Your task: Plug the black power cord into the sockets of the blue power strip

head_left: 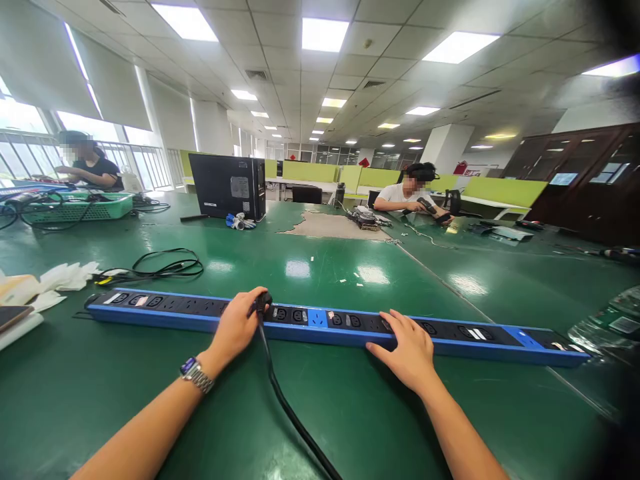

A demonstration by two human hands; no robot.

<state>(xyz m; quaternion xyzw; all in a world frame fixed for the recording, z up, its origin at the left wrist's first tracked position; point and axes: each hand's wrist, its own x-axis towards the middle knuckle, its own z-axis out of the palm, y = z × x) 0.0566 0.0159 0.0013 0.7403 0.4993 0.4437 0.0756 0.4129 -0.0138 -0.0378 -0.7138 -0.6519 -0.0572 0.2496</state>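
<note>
A long blue and black power strip (317, 319) lies across the green table, its rows of sockets facing up. Left of its middle, my left hand (239, 321) closes around a black power plug (263, 301) at the sockets. Whether the plug's pins are inside a socket is hidden. From the plug, a thick black cord (287, 403) runs down toward the table's near edge. My right hand (409, 350) rests on the strip right of centre, fingers spread over its top and thumb along the near side.
A coiled black cable (170, 263) lies behind the strip's left end, near crumpled white paper (67, 275). Further back stand a green basket (107, 205) and a black computer case (227, 187). A plastic bottle (613, 320) lies right. Two people (407, 198) sit across the table.
</note>
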